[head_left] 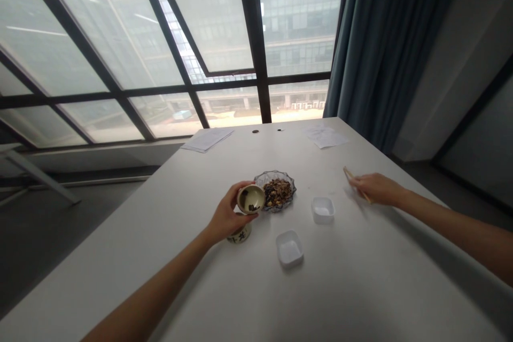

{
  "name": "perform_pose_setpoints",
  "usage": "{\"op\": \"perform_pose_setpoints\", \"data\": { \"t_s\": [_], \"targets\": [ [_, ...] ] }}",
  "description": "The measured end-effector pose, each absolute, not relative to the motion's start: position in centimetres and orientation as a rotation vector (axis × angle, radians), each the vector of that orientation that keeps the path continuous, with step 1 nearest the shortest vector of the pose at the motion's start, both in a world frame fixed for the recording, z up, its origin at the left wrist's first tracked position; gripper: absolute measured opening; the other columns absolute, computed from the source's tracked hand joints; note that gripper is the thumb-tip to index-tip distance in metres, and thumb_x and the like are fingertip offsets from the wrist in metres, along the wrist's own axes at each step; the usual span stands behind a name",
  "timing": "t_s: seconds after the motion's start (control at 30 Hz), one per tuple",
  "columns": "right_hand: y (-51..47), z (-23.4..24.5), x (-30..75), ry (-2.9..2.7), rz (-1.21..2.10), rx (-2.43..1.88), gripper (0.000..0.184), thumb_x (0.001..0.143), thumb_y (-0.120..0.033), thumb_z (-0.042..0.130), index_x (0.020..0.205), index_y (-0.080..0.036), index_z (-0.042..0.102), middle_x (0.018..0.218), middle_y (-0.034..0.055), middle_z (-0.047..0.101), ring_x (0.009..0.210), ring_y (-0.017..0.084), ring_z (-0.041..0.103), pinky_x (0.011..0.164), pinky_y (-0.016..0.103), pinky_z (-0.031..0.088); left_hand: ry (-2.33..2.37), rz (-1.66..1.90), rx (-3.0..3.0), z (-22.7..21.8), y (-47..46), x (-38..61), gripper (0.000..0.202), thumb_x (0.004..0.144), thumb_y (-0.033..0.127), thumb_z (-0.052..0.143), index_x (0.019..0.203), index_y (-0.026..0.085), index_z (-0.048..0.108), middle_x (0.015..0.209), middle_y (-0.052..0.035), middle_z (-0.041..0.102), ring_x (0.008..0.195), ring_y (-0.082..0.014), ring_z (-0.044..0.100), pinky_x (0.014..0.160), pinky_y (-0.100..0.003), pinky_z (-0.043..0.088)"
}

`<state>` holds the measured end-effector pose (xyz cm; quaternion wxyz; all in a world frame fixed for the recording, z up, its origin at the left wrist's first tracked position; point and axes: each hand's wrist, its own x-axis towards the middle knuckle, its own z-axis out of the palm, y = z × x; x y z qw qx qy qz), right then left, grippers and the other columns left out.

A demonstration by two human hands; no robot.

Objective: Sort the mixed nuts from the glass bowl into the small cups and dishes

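Note:
My left hand [229, 214] is closed around a small ceramic cup [251, 199], tilted so that its opening faces me. A few dark bits lie inside the cup. Partly hidden below that hand stands a second ceramic cup [240, 234] with dark written characters. Just beyond the held cup is a clear glass dish [292, 177] filled with a heap of brown, dark and yellowish dried pieces [278, 192]. Over the right side of the table, my right hand [375, 188] grips a light wooden stick-like tool [348, 172], perhaps chopsticks or tongs; its exact kind I cannot make out.
Two small white square containers, a nearer one [289, 249] and a farther one [323, 209], sit on the white table [192, 288] between my hands. Papers lie at the far left [208, 140] and a sheet [328, 137] at the far right. Windows and a blue curtain [372, 53] stand behind.

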<state>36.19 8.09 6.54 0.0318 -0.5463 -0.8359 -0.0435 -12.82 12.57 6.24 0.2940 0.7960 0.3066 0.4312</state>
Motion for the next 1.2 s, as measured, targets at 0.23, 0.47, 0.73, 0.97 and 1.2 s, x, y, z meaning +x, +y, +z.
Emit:
{"op": "perform_pose_setpoints", "data": {
  "t_s": [0.23,0.47,0.73,0.97,1.2],
  "targets": [
    [3.0,14.7,28.0,-1.544,0.290,-1.132,0.070,0.106,-0.067,0.028,0.088,-0.024,0.080,0.078,0.0101,0.066,0.071,0.024,0.062,0.057,0.036,0.046,0.780,1.188,2.157,6.2,14.0,-11.7,0.073,0.073,0.027,0.087,0.138,0.025,0.052,0.145,-0.0143,0.059,0.136,-0.0287,0.059,0.115,-0.047,0.051],
    [1.7,15.5,15.7,-1.605,0.596,-0.911,0.054,0.107,-0.057,0.047,0.087,-0.019,0.080,0.062,0.0024,0.061,0.052,0.015,0.055,0.051,0.029,0.044,0.707,1.194,2.249,6.3,14.3,-9.6,0.071,0.077,0.028,0.085,0.139,0.025,0.051,0.147,-0.0146,0.057,0.135,-0.0283,0.060,0.115,-0.047,0.051],
    [5.4,12.0,14.6,-1.474,0.938,-0.945,0.074,0.098,-0.076,0.045,0.094,-0.010,0.079,0.064,0.0079,0.069,0.052,0.017,0.064,0.050,0.029,0.051,0.713,1.276,2.373,6.0,16.3,-10.1,0.067,0.078,0.027,0.083,0.137,0.023,0.051,0.143,-0.0153,0.060,0.134,-0.0282,0.060,0.114,-0.048,0.050],
    [6.6,12.0,13.7,-1.397,0.838,-0.926,0.073,0.094,-0.079,0.049,0.094,-0.011,0.077,0.069,0.0089,0.073,0.058,0.021,0.069,0.057,0.033,0.057,0.691,1.267,2.469,6.3,17.7,-9.6,0.060,0.083,0.028,0.079,0.136,0.022,0.053,0.141,-0.0150,0.061,0.131,-0.0278,0.061,0.112,-0.049,0.052],
    [7.1,11.1,12.9,-1.396,0.728,-0.923,0.063,0.104,-0.065,0.045,0.093,-0.013,0.079,0.063,0.0050,0.067,0.055,0.017,0.062,0.056,0.030,0.051,0.682,1.246,2.573,6.8,18.3,-9.3,0.060,0.083,0.026,0.078,0.137,0.021,0.051,0.141,-0.0152,0.061,0.132,-0.0277,0.061,0.111,-0.048,0.054]
  ]
}}
